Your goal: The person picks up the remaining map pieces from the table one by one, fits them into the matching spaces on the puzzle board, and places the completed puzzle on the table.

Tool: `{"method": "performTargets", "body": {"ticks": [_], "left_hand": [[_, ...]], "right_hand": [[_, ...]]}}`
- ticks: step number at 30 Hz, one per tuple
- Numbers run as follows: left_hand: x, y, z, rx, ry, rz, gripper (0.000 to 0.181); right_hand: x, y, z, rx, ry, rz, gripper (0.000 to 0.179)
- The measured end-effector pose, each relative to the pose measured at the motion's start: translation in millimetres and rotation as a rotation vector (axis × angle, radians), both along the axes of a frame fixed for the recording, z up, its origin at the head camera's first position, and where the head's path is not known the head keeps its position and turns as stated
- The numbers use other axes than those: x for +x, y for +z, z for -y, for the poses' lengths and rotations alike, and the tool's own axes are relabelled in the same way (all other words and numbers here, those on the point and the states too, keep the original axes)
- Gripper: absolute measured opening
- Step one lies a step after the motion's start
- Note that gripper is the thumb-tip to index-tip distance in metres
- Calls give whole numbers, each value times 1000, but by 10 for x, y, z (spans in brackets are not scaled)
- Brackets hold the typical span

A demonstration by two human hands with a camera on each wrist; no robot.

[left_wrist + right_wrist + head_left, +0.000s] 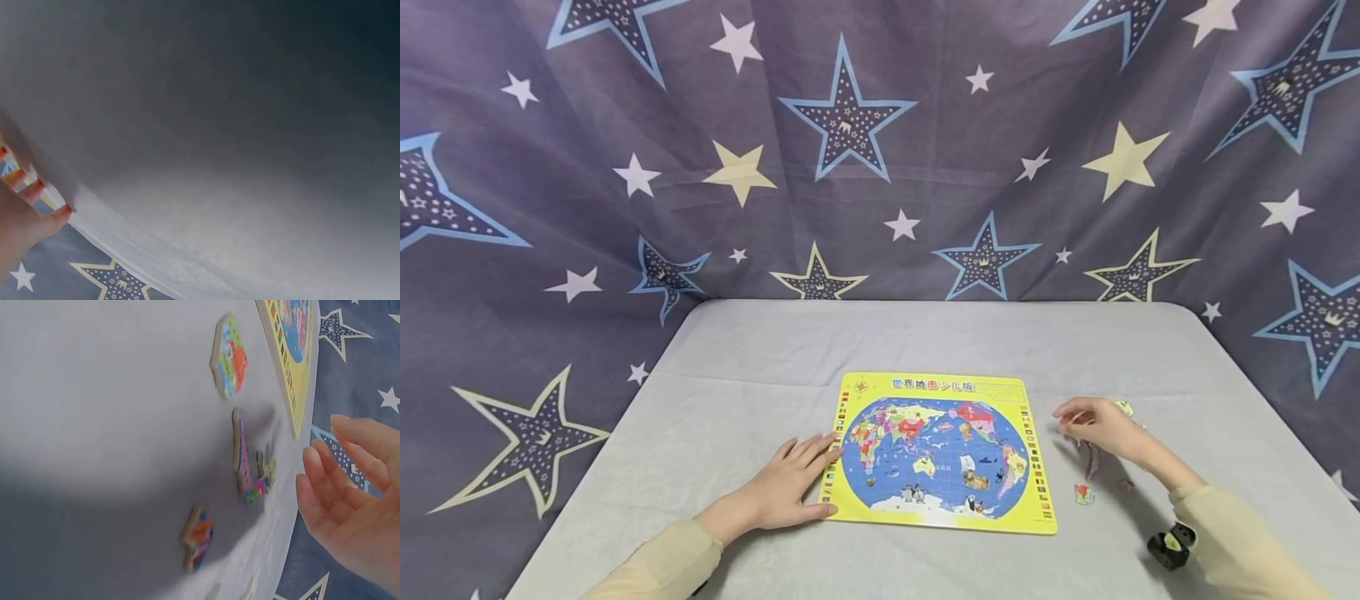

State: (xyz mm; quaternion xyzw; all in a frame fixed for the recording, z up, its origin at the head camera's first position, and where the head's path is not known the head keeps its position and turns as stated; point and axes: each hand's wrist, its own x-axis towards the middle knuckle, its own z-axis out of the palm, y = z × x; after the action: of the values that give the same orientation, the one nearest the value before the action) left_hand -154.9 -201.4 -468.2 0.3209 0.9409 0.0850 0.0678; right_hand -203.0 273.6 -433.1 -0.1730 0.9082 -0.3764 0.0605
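A yellow-bordered world map puzzle board point(940, 524) lies flat on the grey cloth. My left hand point(786, 487) rests at its left edge, fingers spread on the border and thumb by the lower left corner. To the right of the board, my right hand point(1105, 429) hovers over loose puzzle pieces. In the right wrist view its thumb and bent fingers stand apart with nothing between them. Below it lie a red-and-green piece point(231, 359), a long pink piece point(244, 456) and an orange-and-purple piece point(198, 537).
Pieces at the far side are partly hidden by the right hand, with a yellow-green one point(1124, 407) showing behind it. A black wrist camera point(1171, 546) sits under the right sleeve. A star-patterned curtain point(880, 208) hangs behind the cloth-covered table point(760, 358).
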Motion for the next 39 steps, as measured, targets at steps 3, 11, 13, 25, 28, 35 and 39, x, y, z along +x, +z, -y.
{"method": "performTargets", "body": {"ticks": [3, 11, 13, 25, 28, 35, 39], "left_hand": [[4, 5, -3, -1, 0, -2, 78], [8, 15, -8, -2, 5, -1, 78], [8, 14, -9, -4, 6, -2, 78], [7, -4, -5, -4, 16, -4, 78], [8, -5, -4, -5, 18, -3, 78], [5, -8, -5, -3, 13, 0, 78], [-4, -17, -6, -2, 9, -3, 78]], "right_hand": [[20, -4, -46, -8, -14, -7, 20], [70, -11, -180, 8, -27, -60, 18], [84, -10, -213, 11, -29, -73, 18], [176, -11, -359, 28, -34, -72, 18], [200, -19, -405, 29, -13, -101, 17], [258, -27, -532, 15, 23, -138, 17], [284, -32, -604, -13, 50, -137, 17]]}}
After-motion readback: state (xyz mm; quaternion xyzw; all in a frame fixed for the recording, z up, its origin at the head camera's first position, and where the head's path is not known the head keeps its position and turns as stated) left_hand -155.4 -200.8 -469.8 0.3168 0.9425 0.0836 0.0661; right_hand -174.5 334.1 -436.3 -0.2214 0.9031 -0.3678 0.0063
